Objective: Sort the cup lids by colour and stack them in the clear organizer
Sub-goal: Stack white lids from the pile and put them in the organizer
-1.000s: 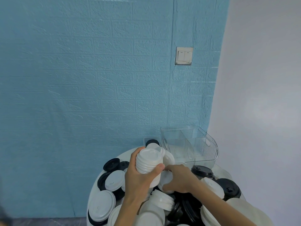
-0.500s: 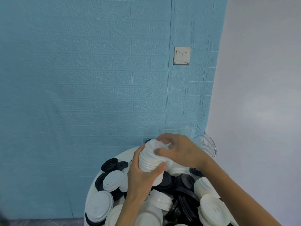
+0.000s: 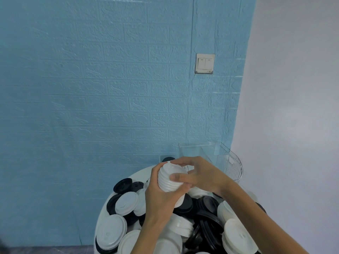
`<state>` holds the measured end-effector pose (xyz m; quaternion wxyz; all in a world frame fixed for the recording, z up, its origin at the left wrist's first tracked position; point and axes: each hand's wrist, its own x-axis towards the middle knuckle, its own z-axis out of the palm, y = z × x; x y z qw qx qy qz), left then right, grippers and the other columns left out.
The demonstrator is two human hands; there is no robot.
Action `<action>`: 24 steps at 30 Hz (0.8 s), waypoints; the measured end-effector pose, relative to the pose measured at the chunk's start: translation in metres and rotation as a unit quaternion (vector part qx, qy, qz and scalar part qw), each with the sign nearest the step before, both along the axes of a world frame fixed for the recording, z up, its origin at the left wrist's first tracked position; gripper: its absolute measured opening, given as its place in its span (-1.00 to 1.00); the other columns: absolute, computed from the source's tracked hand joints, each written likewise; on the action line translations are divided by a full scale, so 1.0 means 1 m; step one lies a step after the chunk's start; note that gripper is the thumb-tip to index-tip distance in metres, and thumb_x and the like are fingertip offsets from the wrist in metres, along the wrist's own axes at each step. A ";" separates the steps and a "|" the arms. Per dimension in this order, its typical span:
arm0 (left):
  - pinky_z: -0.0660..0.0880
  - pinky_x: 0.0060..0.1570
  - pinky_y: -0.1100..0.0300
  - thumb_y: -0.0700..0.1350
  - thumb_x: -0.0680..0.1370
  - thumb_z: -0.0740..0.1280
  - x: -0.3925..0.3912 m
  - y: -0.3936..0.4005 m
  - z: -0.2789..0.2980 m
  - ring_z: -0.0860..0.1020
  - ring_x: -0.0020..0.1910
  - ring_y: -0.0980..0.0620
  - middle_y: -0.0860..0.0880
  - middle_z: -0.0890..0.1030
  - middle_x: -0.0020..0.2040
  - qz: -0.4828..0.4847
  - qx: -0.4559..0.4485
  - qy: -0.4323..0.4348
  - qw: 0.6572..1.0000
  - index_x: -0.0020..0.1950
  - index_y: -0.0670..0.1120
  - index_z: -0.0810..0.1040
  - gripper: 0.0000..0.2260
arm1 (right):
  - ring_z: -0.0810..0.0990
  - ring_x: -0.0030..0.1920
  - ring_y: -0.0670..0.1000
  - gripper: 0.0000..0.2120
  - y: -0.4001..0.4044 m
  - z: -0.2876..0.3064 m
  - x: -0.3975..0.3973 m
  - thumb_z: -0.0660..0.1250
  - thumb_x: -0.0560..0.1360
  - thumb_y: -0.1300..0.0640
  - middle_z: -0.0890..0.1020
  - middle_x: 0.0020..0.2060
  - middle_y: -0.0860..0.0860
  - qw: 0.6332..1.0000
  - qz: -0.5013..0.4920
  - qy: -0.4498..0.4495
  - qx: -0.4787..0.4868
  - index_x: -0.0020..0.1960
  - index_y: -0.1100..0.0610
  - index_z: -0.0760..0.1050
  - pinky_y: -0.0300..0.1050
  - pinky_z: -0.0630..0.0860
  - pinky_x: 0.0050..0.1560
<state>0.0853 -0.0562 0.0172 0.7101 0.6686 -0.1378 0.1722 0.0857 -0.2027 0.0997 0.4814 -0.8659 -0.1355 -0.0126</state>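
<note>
Stack: my left hand (image 3: 161, 197) grips a stack of white lids (image 3: 169, 177) from below and behind, fingers and thumb curled round it.
Right hand: my right hand (image 3: 200, 176) closes over the top of the same stack, thumb on its side and fingers over the crown, pressing a lid on, I judge.
Organizer: the clear organizer (image 3: 233, 162) stands just beyond and to the right of my hands, near the wall corner; it looks empty from here.
Axis: the stack tilts a little, top leaning away toward the organizer.
Nearer hand: the right one lies closer to the organizer, so it would likely guide the stack in.
Table: a round white table (image 3: 141, 173) heaped with loose white lids (image 3: 126, 200) and black lids (image 3: 122, 185), mixed together.
Room: a blue brick-pattern wall (image 3: 91, 88) with a light switch (image 3: 204, 63), and a plain pale wall (image 3: 293, 88) on the right.
Progress: early, I judge; most lids lie unsorted.
</note>
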 end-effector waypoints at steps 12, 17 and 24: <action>0.61 -0.02 0.20 -0.21 0.29 0.67 0.009 -0.010 0.009 0.64 0.03 0.15 0.22 0.65 0.05 -0.006 0.017 -0.008 1.000 0.19 0.22 0.50 -0.37 | 0.67 0.19 0.01 -0.58 -0.011 -0.011 -0.010 0.50 0.51 0.03 0.54 0.29 -0.01 0.978 0.039 0.086 0.186 0.34 -0.11 0.54 0.14 0.68 0.06; 0.60 0.04 0.16 -0.12 0.27 0.70 0.007 -0.014 0.004 0.64 0.09 0.14 0.19 0.64 0.11 -0.042 0.011 -0.004 0.999 0.24 0.21 0.49 -0.35 | 0.69 0.15 0.02 -0.56 -0.018 -0.015 -0.013 0.53 0.48 0.06 0.58 0.26 -0.04 0.975 0.019 0.091 0.202 0.33 -0.12 0.56 0.03 0.69 0.01; 0.48 0.29 0.12 0.26 0.25 0.63 0.028 -0.034 0.019 0.48 0.30 0.12 0.13 0.47 0.27 -0.089 0.100 0.008 0.991 0.35 0.35 0.36 -0.26 | 0.67 0.16 0.01 -0.53 -0.044 -0.005 -0.004 0.54 0.46 0.01 0.59 0.27 -0.07 0.975 -0.033 0.080 0.202 0.34 -0.16 0.55 0.07 0.69 0.04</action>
